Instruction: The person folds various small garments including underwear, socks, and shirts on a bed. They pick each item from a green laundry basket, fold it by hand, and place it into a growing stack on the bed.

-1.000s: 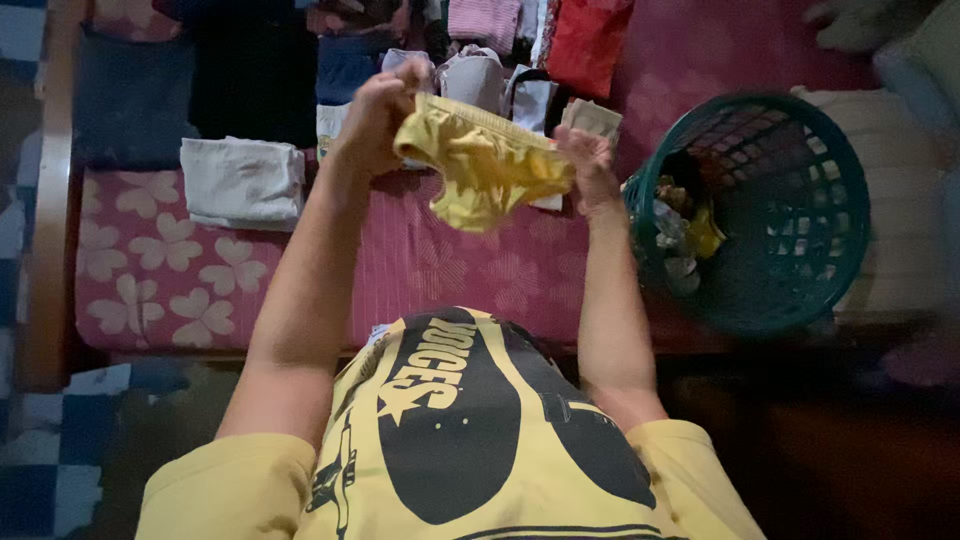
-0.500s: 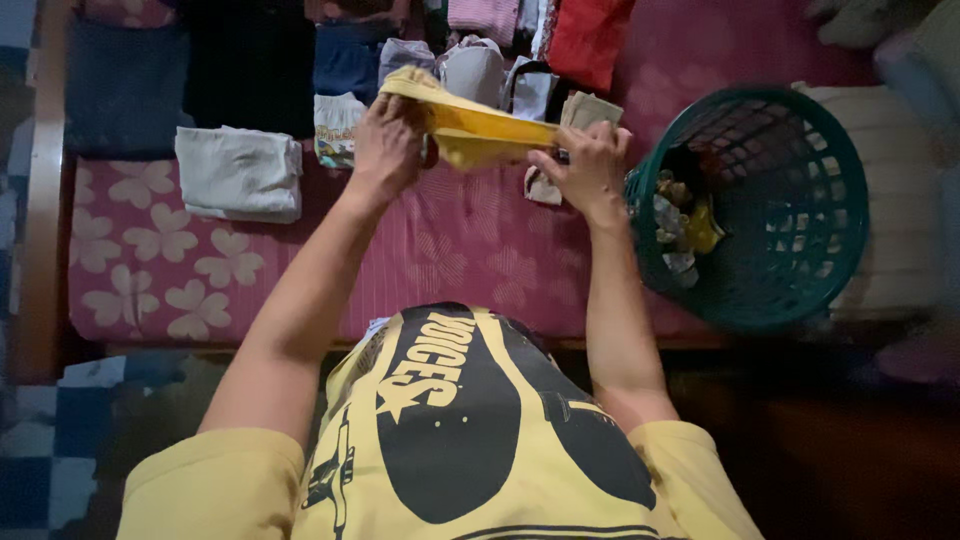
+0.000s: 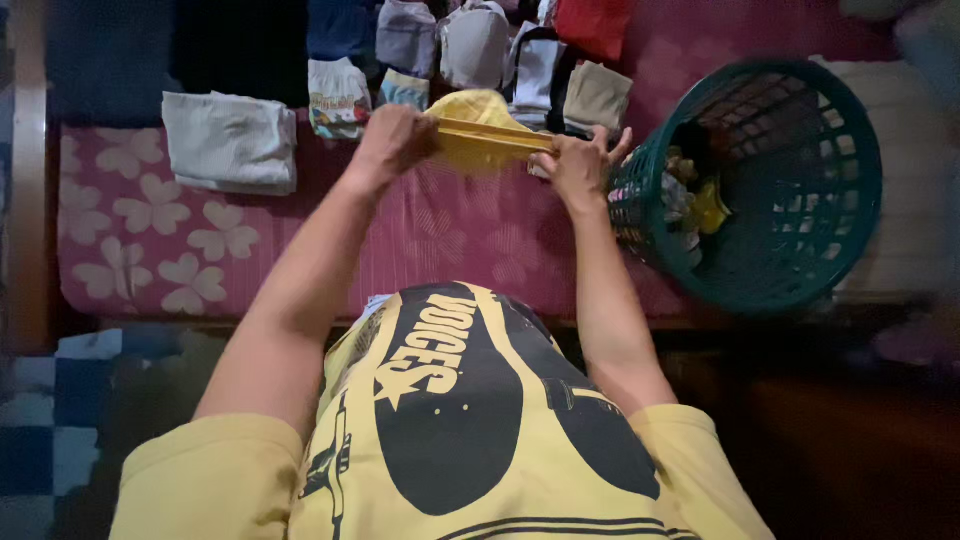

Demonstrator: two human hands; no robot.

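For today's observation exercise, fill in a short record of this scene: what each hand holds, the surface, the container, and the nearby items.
Left hand: shut on yellow garment, one end
Right hand: shut on its other end
Surface: pink flowered bed cover
Container: green laundry basket, tipped, some clothes inside
Nearby: folded white cloth, row of folded small garments

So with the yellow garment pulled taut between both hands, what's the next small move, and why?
Probably lower it onto the pink bedspread beside the folded pieces: left hand and right hand hold the yellow garment folded flat, just above that row.
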